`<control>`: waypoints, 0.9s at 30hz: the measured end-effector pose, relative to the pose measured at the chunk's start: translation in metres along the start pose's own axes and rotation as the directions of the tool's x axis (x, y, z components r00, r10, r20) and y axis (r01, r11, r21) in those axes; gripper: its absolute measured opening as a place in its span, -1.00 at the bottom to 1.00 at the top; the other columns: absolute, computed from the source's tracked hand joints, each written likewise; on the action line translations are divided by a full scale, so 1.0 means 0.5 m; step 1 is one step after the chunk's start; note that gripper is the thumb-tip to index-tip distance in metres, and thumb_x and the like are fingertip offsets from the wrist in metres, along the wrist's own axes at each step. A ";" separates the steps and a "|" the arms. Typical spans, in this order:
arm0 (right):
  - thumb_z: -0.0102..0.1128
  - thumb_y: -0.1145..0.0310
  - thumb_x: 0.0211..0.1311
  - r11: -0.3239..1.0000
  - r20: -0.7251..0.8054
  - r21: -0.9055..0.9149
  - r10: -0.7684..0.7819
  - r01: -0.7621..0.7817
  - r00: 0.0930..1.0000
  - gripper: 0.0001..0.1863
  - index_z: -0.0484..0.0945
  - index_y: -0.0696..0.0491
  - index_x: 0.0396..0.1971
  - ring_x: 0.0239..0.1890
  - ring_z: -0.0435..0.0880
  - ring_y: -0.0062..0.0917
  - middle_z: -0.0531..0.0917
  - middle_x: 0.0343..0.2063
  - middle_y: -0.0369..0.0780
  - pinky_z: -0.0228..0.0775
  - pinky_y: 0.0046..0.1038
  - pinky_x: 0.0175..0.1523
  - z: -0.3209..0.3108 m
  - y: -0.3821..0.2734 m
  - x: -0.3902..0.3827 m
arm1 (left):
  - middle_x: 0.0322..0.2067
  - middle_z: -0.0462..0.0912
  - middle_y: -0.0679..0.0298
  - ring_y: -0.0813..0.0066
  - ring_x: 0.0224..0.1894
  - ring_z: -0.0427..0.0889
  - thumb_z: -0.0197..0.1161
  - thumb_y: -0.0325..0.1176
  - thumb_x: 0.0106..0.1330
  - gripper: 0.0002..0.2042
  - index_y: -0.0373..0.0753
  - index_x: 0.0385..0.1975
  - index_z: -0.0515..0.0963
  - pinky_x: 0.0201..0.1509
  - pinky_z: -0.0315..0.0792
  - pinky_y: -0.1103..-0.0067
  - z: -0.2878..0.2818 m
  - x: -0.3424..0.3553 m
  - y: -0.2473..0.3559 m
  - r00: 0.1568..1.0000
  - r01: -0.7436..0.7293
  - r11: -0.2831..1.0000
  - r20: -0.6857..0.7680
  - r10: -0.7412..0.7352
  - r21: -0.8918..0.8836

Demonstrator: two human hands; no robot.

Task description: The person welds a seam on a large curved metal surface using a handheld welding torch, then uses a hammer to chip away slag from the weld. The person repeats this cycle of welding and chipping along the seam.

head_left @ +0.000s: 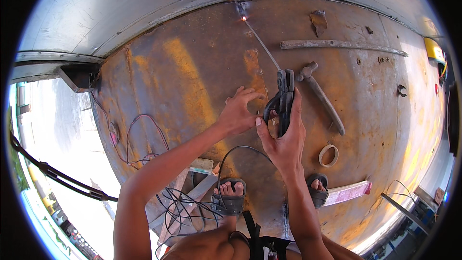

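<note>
My right hand (pixel 288 135) grips a black electrode holder (pixel 284 101), which clamps a thin grey rod (pixel 262 43). The rod reaches forward to a bright glowing point (pixel 244 19) on the rusty metal floor (pixel 192 91), beside a scorched patch near the foot of the metal wall (pixel 144 5). My left hand (pixel 238 113) is spread just left of the holder, fingers apart, with the thumb close to or touching it. A hammer (pixel 320 96) lies to the right of the holder. A black cable (pixel 240 147) loops down from near my right hand.
A long metal bar (pixel 341 45), metal scrap (pixel 318 22), a ring (pixel 328 155) and a pale plank (pixel 348 193) lie rightward. Wires (pixel 149 115), tangled cable (pixel 178 212) and boards (pixel 202 165) lie lower left, beside a bright open edge. My sandalled feet (pixel 228 195) stand below my hands.
</note>
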State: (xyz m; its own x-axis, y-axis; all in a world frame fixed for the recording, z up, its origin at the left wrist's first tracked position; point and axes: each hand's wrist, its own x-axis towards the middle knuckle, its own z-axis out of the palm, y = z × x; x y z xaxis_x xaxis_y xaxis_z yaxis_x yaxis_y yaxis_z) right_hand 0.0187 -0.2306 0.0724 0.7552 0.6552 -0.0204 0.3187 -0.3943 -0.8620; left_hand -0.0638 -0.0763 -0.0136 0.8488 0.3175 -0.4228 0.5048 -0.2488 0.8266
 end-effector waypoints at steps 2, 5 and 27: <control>0.55 0.31 0.22 1.000 0.004 0.003 0.008 -0.008 1.000 0.08 0.02 0.30 0.58 -0.11 0.78 -0.26 0.72 -0.13 -0.08 0.61 -0.27 0.05 0.000 -0.002 0.001 | 0.52 0.31 -0.14 -0.20 0.68 -0.02 0.54 0.05 0.15 -0.25 -0.10 0.36 0.55 0.62 -0.14 -0.30 0.001 0.001 -0.005 1.000 -0.012 1.000 -0.007 0.012 0.006; 0.55 0.30 0.22 1.000 0.008 0.001 0.009 -0.009 1.000 0.08 0.02 0.30 0.58 -0.11 0.78 -0.26 0.72 -0.13 -0.08 0.61 -0.27 0.05 0.000 -0.002 0.000 | 0.52 0.31 -0.14 -0.20 0.68 -0.01 0.54 0.04 0.15 -0.25 -0.11 0.36 0.55 0.61 -0.13 -0.30 0.003 0.004 -0.012 1.000 -0.027 1.000 -0.004 0.027 0.004; 0.55 0.29 0.23 1.000 0.007 0.004 0.015 -0.015 1.000 0.07 0.03 0.30 0.58 -0.10 0.78 -0.24 0.71 -0.11 -0.06 0.61 -0.26 0.05 -0.001 -0.002 0.000 | 0.43 0.47 -0.16 -0.22 0.62 0.15 0.59 0.06 0.14 -0.26 -0.17 0.31 0.60 0.67 0.11 0.11 0.003 0.000 0.000 0.997 -0.044 0.996 -0.064 0.049 0.076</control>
State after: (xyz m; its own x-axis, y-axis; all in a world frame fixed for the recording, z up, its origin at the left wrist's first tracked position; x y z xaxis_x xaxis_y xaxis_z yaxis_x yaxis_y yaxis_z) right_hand 0.0186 -0.2308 0.0735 0.7560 0.6535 -0.0371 0.3045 -0.4014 -0.8638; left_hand -0.0635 -0.0775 -0.0139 0.8606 0.3625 -0.3577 0.4776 -0.3308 0.8139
